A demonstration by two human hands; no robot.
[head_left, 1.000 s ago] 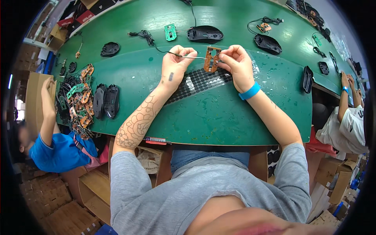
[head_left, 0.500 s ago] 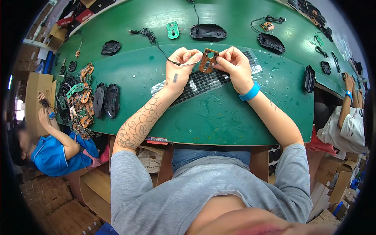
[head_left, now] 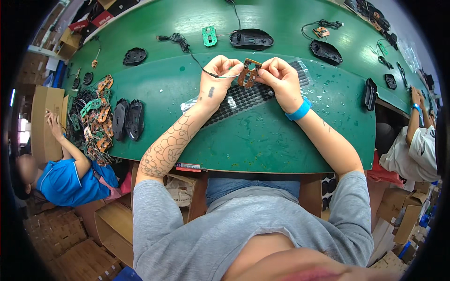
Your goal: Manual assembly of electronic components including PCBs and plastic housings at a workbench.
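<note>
Over the table's middle, my right hand (head_left: 283, 84) pinches the right edge of a small orange-brown circuit board (head_left: 247, 77), held tilted up. My left hand (head_left: 216, 79) is closed on the wire end of a black cable (head_left: 196, 58), with fingertips at the board's left edge. Whether the wire end sits in the board is hidden by my fingers. From my left hand the cable runs back to a tied coil (head_left: 177, 41). Beneath both hands lies a clear sheet of round black pads (head_left: 229, 103).
A heap of wired circuit boards (head_left: 98, 117) lies left, beside two black mouse shells (head_left: 134, 121). Further back are a green board (head_left: 209, 36) and more black shells (head_left: 251, 39) (head_left: 326, 52). A co-worker in blue (head_left: 77, 182) sits left; another in white (head_left: 417, 150) sits right.
My hands keep nearly the same place and grip, with the board turned slightly. The co-worker on the left has lifted a hand toward the carton. The view has shifted slightly.
</note>
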